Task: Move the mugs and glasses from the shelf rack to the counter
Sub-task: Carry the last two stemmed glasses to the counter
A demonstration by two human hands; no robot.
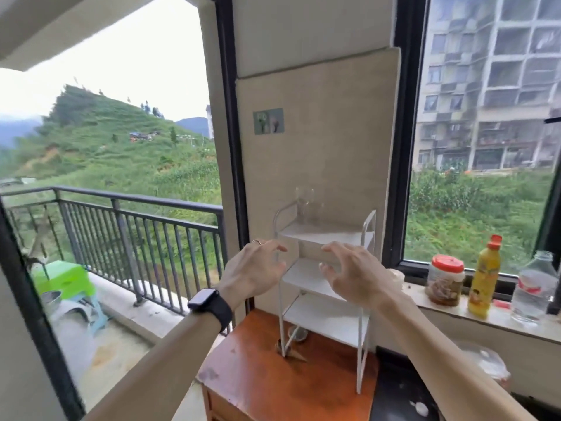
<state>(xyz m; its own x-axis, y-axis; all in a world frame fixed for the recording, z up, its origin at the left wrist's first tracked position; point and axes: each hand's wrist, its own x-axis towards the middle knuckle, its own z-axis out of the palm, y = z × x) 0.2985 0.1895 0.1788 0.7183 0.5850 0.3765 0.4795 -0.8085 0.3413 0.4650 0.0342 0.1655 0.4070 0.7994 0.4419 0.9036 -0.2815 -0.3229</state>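
A white three-tier shelf rack stands on a small brown wooden cabinet against a beige wall panel. On its top tier, at the back left, stands a clear glass, faint against the wall. A second clear glass may stand beside it, but I cannot tell. My left hand, with a ring and a black watch, hovers in front of the rack's left post, fingers spread and slightly curved, holding nothing. My right hand hovers in front of the middle tier, fingers likewise spread and empty. The lower tiers look bare.
A windowsill at the right holds a red-lidded jar, a yellow bottle and a clear plastic bottle. A small metal object lies under the rack. To the left are a balcony railing and a green stool.
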